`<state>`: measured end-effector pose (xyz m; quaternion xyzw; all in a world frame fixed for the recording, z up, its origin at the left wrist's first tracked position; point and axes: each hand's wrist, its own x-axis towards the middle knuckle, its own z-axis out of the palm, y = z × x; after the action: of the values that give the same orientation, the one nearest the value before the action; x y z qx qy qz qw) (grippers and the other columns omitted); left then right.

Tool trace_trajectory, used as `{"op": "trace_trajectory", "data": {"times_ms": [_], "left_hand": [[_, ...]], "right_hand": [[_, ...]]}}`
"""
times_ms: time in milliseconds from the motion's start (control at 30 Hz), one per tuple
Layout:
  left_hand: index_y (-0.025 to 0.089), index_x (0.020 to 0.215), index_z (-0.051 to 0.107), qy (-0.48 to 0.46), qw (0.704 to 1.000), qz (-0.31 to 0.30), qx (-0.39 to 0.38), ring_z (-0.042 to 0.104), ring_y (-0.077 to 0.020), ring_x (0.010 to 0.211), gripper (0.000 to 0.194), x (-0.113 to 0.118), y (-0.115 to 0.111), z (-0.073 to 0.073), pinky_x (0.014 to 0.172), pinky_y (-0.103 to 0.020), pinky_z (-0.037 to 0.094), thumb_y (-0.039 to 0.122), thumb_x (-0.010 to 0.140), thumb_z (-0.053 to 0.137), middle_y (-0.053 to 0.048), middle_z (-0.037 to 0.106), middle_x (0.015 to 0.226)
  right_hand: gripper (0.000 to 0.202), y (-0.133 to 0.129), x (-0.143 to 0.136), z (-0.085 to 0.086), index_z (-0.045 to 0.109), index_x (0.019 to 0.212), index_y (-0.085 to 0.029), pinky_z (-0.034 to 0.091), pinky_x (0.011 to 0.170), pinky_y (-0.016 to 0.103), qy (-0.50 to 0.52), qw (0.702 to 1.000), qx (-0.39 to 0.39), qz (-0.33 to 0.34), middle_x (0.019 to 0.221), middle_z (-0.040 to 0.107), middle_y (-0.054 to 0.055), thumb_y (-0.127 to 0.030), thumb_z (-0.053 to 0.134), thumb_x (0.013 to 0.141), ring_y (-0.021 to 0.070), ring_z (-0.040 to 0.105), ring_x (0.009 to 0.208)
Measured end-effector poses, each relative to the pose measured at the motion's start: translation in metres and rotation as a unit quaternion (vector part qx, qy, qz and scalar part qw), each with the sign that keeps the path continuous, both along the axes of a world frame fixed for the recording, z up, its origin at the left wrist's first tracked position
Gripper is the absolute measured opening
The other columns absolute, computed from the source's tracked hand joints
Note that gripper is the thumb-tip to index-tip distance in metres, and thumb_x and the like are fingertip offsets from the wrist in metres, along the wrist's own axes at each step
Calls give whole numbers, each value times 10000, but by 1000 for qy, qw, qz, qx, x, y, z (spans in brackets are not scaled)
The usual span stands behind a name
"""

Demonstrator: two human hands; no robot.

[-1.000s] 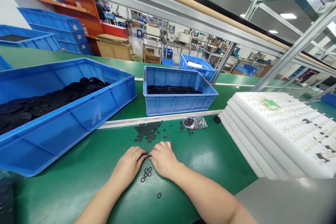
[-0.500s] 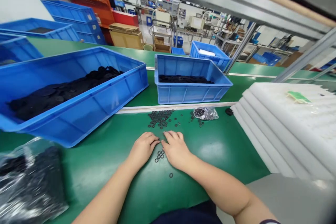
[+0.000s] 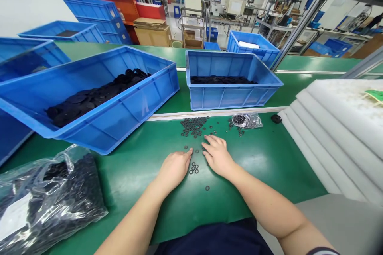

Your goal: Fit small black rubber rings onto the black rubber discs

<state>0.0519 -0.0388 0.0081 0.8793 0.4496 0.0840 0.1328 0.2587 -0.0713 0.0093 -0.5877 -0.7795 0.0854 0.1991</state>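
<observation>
On the green tabletop, my left hand (image 3: pixel 176 166) rests palm down, one digit stretched toward a loose black ring (image 3: pixel 196 151); I see nothing held in it. My right hand (image 3: pixel 218 154) lies to its right with fingers spread on the table. Small black rings show at its fingertips, partly covered. A small cluster of black rings (image 3: pixel 193 168) sits between the hands, nearer my body. Closer still is a single ring (image 3: pixel 207 188). Beyond the hands spreads a pile of black rings (image 3: pixel 193 125). Right of that pile lies a clear bag of small dark parts (image 3: pixel 247 120).
Two blue bins, one at left (image 3: pixel 131 115) and one at the back (image 3: pixel 233 97), hold black pieces. A large clear bag of black parts (image 3: pixel 66 195) lies at left. White foam sheets (image 3: pixel 335 127) are stacked at right, beside a black round piece (image 3: pixel 276 118).
My hands have moved apart, the right one shifting away from the left. Loose rings now show between and around them. The whole view has shifted slightly.
</observation>
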Motion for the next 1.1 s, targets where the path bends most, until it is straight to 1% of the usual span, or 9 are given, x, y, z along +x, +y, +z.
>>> {"op": "trace_trajectory", "data": {"times_ms": [167,267,433,600,700,767,833,933,1100], "left_hand": [[162,1079,735,-85,996,-20,27,701,-254,891,351,1,12,-8,865,-390,533,283,974,423,-122,756,941],[174,1000,749,-128,991,-20,35,692,-238,837,325,2,18,-15,842,-393,539,297,964,451,-110,747,882],[172,940,736,-162,986,-15,32,681,-220,844,298,5,21,-20,851,-383,528,287,952,462,-93,746,898],[163,970,706,-186,982,10,25,650,-210,814,288,9,21,-21,825,-353,507,410,920,566,-71,709,822],[160,962,697,-186,982,8,19,620,-196,778,278,10,20,-18,791,-333,491,408,909,584,-50,669,761],[161,953,692,-193,981,12,16,613,-188,782,259,9,18,-14,775,-320,486,375,924,550,-52,663,780],[165,924,686,-201,979,17,11,611,-179,794,253,7,16,-7,758,-303,479,346,938,509,-56,663,812],[176,850,669,-205,979,7,-17,603,-160,765,243,0,12,3,729,-278,468,340,935,511,-45,662,809],[198,831,663,-169,966,-102,-166,566,-123,631,175,-7,8,14,622,-237,434,356,878,606,7,634,716]], "right_hand": [[770,8,16,5,426,1463,-150,219,1143,570,-31,997,-64,-18,1592,247,226,-513,686,836,361,190,1484],[861,13,21,1,364,1498,-160,181,1157,574,-38,996,-77,-28,1616,165,224,-579,681,816,356,97,1508],[756,17,27,3,429,1459,-177,234,1131,569,-21,997,-61,-48,1584,265,212,-582,636,855,362,197,1477],[680,15,30,10,519,1385,-187,325,1067,554,-17,997,-53,-53,1524,371,186,-577,651,844,370,343,1370],[529,17,35,6,600,1288,-181,377,1029,510,2,996,-45,-71,1357,539,169,-508,630,874,334,475,1230],[412,22,43,2,647,1208,-164,405,999,481,19,992,-19,-121,1200,613,162,-442,568,916,309,529,1126],[390,28,55,-1,656,1181,-136,411,984,483,19,982,14,-189,1168,608,175,-403,538,923,312,522,1111],[446,36,73,-5,624,1239,-124,379,990,554,-13,965,26,-262,1355,501,210,-390,574,886,365,442,1212],[414,41,80,-14,632,1241,-144,353,994,598,-39,966,0,-256,1455,425,210,-365,544,902,385,359,1296]]}}
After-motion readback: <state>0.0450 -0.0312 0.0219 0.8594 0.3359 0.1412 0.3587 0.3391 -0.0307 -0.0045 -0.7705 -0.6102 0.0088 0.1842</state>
